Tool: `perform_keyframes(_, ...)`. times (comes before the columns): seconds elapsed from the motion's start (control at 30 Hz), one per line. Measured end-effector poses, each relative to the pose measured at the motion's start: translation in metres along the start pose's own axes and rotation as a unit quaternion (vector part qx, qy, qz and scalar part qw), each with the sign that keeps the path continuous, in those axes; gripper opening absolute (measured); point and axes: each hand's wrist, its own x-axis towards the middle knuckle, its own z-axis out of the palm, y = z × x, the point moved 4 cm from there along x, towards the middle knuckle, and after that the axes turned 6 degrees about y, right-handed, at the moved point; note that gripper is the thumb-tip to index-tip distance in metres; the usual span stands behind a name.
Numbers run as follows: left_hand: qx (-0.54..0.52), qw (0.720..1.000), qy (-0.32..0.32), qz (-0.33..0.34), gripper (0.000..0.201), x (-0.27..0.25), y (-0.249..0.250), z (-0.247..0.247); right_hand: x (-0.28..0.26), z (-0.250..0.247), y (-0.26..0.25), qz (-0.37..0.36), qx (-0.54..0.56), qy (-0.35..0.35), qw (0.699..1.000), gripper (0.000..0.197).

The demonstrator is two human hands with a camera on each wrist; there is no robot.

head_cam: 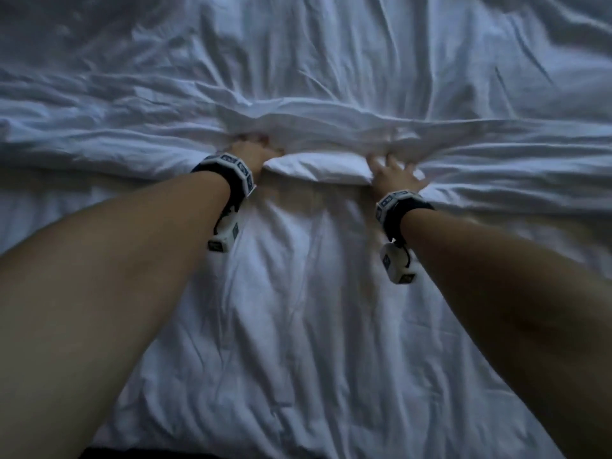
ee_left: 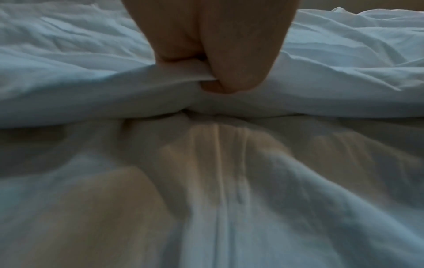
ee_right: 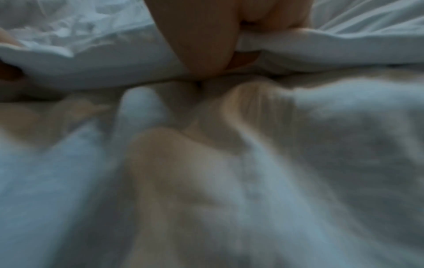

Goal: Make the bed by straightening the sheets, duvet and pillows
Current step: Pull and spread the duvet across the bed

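Bare forearms reach away from the head camera across a wrinkled white sheet, each wrist wearing a dark band with a small white unit hanging from it. At their far ends, near the middle of the scene, the left hand and the right hand meet the thick folded edge of the white duvet, which runs from left to right across the whole bed. The left hand's fingers are curled into the fold. The right hand's fingers fan out a little over the bunched edge and grip it. Between the two hands a short stretch of the edge bulges up. Beyond it the duvet spreads, creased, to the far side.

From the left wrist, the sheet lies nearest, rumpled and blurred. Past it the left hand pinches the duvet fold between the thumb and the curled fingers, with cloth squeezed out between them.

From the right wrist, the blurred sheet fills the near part. Farther off the right hand clamps the duvet edge, thumb under and fingers over.
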Motion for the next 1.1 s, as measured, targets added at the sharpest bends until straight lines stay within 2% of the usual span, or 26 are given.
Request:
perform_keyframes(0.07, 0.031, 1.0, 0.001, 0.005, 0.044, -0.016, 0.005, -0.005, -0.015, -0.005, 0.003, 0.006, 0.018, -0.022, 1.0, 0.041)
perform_keyframes(0.2, 0.065, 0.996, -0.061, -0.028, 0.05, -0.044, 0.012, 0.003, -0.049, -0.01, 0.011, 0.004, 0.023, -0.044, 0.999, 0.047)
perform_keyframes(0.33, 0.039, 0.994, -0.089, -0.057, 0.079, -0.065, 0.026, 0.011, -0.072, -0.006, 0.023, -0.032, 0.004, -0.059, 0.998, 0.065)
perform_keyframes(0.37, 0.038, 0.993, -0.094, -0.052, 0.079, -0.069, 0.032, 0.011, -0.077, -0.004, 0.026, -0.052, 0.002, -0.068, 0.996, 0.07)
perform_keyframes(0.5, -0.014, 0.999, -0.043, -0.03, 0.057, -0.087, 0.076, -0.01, -0.095, -0.006, 0.046, -0.108, 0.002, -0.074, 0.991, 0.078)
perform_keyframes(0.67, -0.071, 0.997, 0.03, 0.004, 0.067, -0.123, 0.148, -0.039, -0.13, -0.035, 0.095, -0.11, -0.006, -0.046, 0.993, 0.074)
perform_keyframes(0.73, -0.082, 0.995, 0.059, 0.012, 0.067, -0.139, 0.179, -0.048, -0.147, -0.043, 0.125, -0.104, -0.01, -0.021, 0.994, 0.073)
perform_keyframes(0.93, -0.105, 0.986, 0.129, 0.028, 0.063, -0.153, 0.282, -0.073, -0.185, -0.057, 0.23, -0.073, 0.001, -0.013, 0.997, 0.066)
perform_keyframes(1.1, -0.109, 0.983, 0.136, 0.053, 0.065, -0.145, 0.387, -0.089, -0.198, -0.072, 0.326, -0.043, -0.004, 0.008, 0.999, 0.064)
